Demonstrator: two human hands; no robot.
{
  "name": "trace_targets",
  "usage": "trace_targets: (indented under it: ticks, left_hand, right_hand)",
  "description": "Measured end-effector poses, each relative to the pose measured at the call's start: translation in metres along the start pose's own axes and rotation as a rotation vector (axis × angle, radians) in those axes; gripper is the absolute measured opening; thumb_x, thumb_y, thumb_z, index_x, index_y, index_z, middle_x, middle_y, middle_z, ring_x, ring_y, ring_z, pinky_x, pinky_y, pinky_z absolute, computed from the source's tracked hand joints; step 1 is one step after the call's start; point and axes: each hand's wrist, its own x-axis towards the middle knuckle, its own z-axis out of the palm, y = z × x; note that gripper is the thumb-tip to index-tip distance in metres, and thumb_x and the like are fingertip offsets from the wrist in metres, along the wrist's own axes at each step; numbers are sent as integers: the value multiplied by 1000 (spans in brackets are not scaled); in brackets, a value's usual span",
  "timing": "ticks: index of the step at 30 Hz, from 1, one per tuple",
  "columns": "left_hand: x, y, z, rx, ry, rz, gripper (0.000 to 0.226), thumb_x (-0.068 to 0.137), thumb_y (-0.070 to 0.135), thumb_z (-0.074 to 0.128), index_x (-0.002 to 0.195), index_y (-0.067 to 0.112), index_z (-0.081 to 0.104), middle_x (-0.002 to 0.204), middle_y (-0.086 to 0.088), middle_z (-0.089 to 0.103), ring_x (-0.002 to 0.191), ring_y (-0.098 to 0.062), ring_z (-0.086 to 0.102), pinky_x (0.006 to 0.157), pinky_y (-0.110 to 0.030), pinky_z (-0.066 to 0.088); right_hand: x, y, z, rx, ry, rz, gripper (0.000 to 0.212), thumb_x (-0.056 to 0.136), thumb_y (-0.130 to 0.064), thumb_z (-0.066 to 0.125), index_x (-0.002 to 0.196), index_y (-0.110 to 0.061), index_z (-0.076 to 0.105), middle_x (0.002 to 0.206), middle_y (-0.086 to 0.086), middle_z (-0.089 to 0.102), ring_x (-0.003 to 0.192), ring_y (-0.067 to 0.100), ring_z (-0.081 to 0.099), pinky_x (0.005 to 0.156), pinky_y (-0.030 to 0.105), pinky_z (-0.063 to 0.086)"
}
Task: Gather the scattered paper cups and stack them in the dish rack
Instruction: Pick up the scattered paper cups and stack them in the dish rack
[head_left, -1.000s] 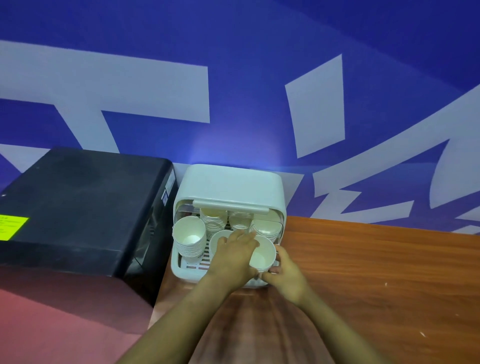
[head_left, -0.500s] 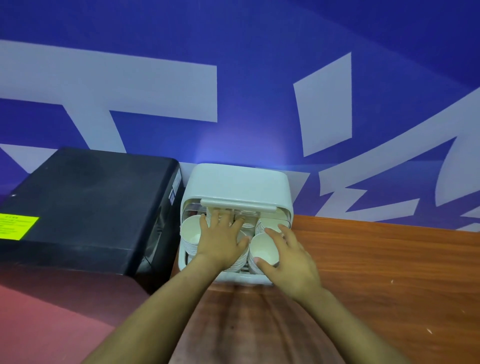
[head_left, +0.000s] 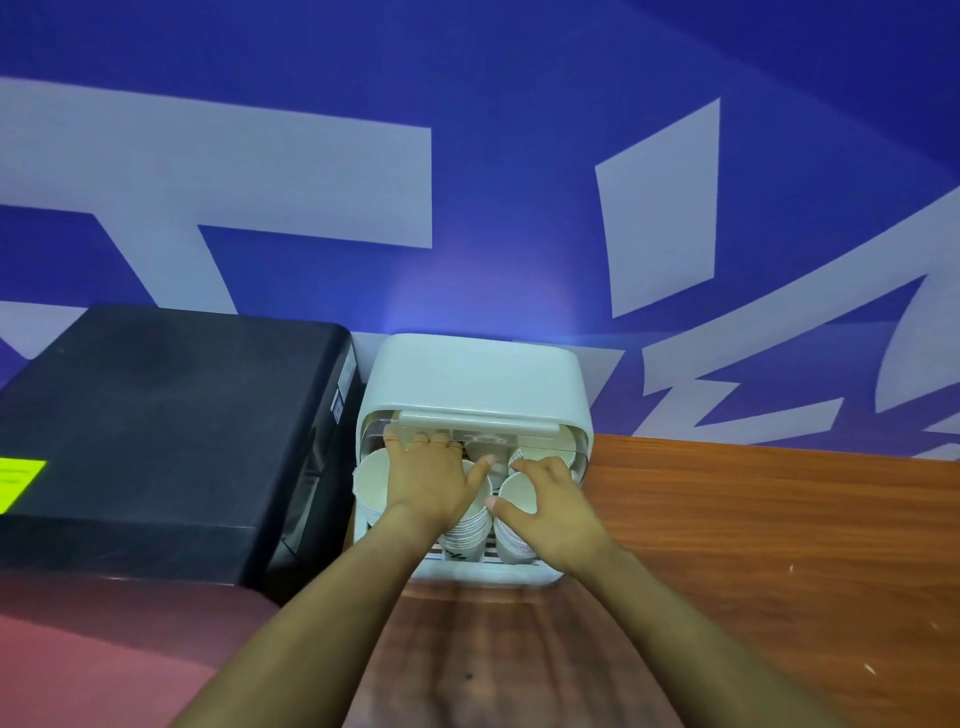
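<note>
A white dish rack (head_left: 478, 374) with a raised clear lid stands against the blue wall. Stacks of white paper cups fill it: one at the front left (head_left: 374, 480), one in the middle (head_left: 467, 535), one at the front right (head_left: 519, 496), and more behind (head_left: 545, 457). My left hand (head_left: 428, 478) lies flat over the middle stack, its fingertips up at the lid's edge. My right hand (head_left: 556, 512) grips the rim of the front right stack, thumb on the near side and fingers over the far side.
A large black machine (head_left: 156, 415) stands tight against the rack's left side. The rack sits on a wooden table (head_left: 753, 545) that runs off to the right. A reddish surface (head_left: 104, 649) lies lower left.
My left hand has slid deeper into the rack, from the front of the middle stack up to the lid. My right hand has moved from the cup's side onto its rim.
</note>
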Motion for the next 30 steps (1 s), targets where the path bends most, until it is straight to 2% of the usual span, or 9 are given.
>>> trace_targets:
  ticks: [5, 8, 11, 14, 19, 22, 26, 28, 30]
  left_hand:
    - [6, -9, -1, -27, -56, -19, 67, 93, 65, 15, 146, 29, 35, 154, -4, 31, 144, -32, 17, 113, -64, 2]
    - [0, -1, -1, -66, 0, 41, 56, 97, 59, 20, 141, 30, 38, 147, -7, 37, 139, -31, 24, 113, -63, -1]
    - [-4, 4, -1, -108, 32, 144, 44, 100, 48, 23, 133, 30, 47, 139, -3, 42, 132, -28, 30, 113, -59, 8]
    - [2, 7, -1, -183, -4, 161, 44, 100, 48, 26, 132, 30, 50, 140, 0, 46, 133, -27, 32, 113, -52, 16]
    - [3, 11, 1, -119, 40, 191, 44, 102, 42, 22, 131, 26, 52, 140, 2, 46, 129, -26, 36, 112, -42, 20]
    - [2, 9, 0, -81, 56, 153, 46, 103, 40, 19, 129, 25, 54, 136, 0, 50, 126, -27, 40, 109, -42, 24]
    - [6, 8, -3, -79, 27, 126, 46, 102, 43, 21, 130, 28, 54, 136, -1, 52, 128, -27, 40, 111, -47, 23]
    - [5, 4, -3, -112, 13, 130, 47, 100, 48, 21, 131, 31, 52, 138, 1, 50, 130, -25, 38, 111, -51, 21]
    - [-3, -2, -1, -164, 26, 155, 61, 92, 59, 11, 136, 35, 45, 145, 4, 40, 137, -22, 28, 113, -55, 12]
  right_hand:
    - [7, -2, -4, 24, -20, -41, 59, 85, -52, 60, 136, -26, 45, 137, -3, 38, 130, 15, 38, 108, 26, 29]
    - [9, -2, -5, 14, -21, -20, 58, 85, -53, 58, 133, -24, 46, 136, 0, 38, 129, 17, 39, 109, 29, 31]
    - [9, -3, -6, 8, -30, -23, 57, 86, -50, 58, 135, -23, 45, 136, 1, 38, 129, 18, 37, 110, 28, 28]
    - [9, -1, -8, -2, -49, -25, 56, 89, -47, 56, 137, -20, 43, 137, 4, 38, 130, 19, 37, 109, 26, 26]
    - [11, 1, -7, -37, -59, -17, 61, 90, -48, 54, 141, -18, 39, 140, 5, 36, 133, 22, 35, 113, 31, 27]
    - [15, -1, -5, -44, -32, -31, 59, 89, -50, 53, 138, -18, 43, 138, 4, 39, 132, 21, 36, 112, 33, 28]
    - [20, -5, -7, -113, -46, -57, 57, 90, -51, 49, 138, -21, 43, 140, 3, 41, 133, 20, 37, 109, 33, 30]
    - [17, -3, -8, -129, -43, -77, 61, 88, -57, 48, 140, -26, 40, 146, -1, 34, 135, 20, 35, 109, 35, 32]
    - [9, 0, -8, -115, -19, -116, 68, 86, -62, 47, 143, -28, 35, 152, -5, 24, 140, 18, 28, 112, 35, 31]
